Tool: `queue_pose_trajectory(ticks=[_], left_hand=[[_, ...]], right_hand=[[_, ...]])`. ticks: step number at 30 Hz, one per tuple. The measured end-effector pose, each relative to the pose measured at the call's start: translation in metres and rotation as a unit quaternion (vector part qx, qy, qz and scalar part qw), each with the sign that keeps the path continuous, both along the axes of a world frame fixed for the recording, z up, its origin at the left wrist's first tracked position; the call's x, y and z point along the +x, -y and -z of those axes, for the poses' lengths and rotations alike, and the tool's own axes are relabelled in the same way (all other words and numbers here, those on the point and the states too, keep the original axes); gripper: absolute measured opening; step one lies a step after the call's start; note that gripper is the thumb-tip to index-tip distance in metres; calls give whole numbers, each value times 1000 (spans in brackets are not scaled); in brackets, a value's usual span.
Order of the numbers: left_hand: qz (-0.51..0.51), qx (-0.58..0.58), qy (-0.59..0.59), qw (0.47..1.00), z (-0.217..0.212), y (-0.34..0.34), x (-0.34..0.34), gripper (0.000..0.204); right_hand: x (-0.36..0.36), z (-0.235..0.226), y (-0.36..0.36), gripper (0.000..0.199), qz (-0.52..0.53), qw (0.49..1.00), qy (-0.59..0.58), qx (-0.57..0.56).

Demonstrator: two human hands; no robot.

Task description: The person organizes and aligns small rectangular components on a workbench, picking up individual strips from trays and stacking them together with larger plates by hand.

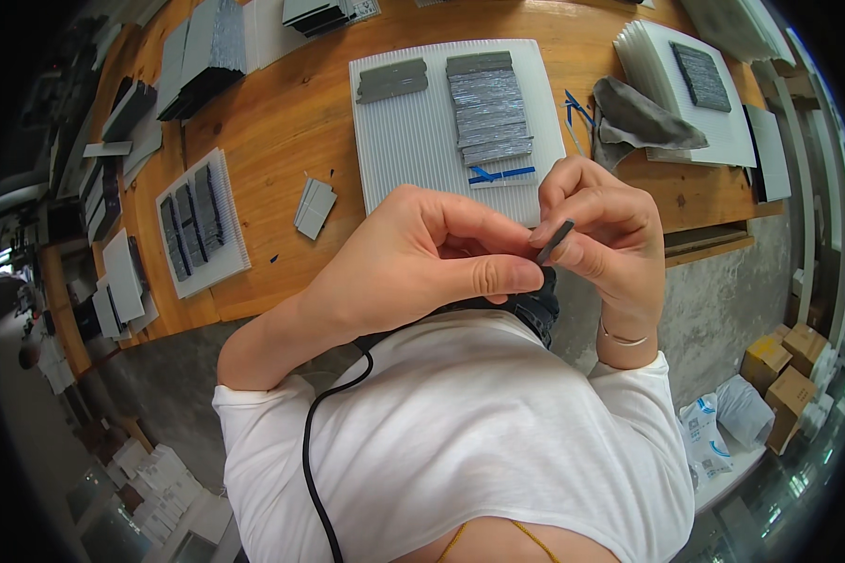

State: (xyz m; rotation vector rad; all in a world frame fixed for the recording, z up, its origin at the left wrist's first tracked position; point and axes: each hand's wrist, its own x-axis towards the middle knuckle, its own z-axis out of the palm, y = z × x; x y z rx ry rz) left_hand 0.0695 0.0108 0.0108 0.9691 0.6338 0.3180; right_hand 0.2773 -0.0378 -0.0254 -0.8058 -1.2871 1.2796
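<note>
Both hands meet in front of my body, above the near edge of the table. A small dark flat strip (555, 241) is pinched between the thumb and fingers of my right hand (603, 225). My left hand (441, 249) is closed too, its thumb and fingertips against the strip's lower end. Just beyond lies a white corrugated sheet (394, 141) bearing a row of shiny grey strips (486, 103), a smaller grey group (391, 81) at its far left, and blue strips (502, 175) near its right front.
On the wooden table (282, 122), a smaller corrugated sheet (234, 220) with dark strips and some small grey plates (314, 207) lie left. A grey cloth (643, 117) and stacked white sheets (737, 122) are right. Cardboard boxes (789, 399) stand at far right.
</note>
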Motion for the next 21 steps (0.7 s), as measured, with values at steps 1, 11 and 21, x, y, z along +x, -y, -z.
queue_pose_trajectory(ticks=[1, 11, 21], left_hand=[[5, -1, -11, 1000, -2, 0, 0, 23], [-164, 185, 142, 958, -6, -10, -10, 19], [-208, 281, 84, 933, 3, -10, -38, 50]], right_hand=[[0, 0, -1, 14, 0, 1000, 0, 0], [-14, -30, -16, 41, -31, 998, 45, -29], [-33, -37, -51, 14, -95, 984, 134, 70]])
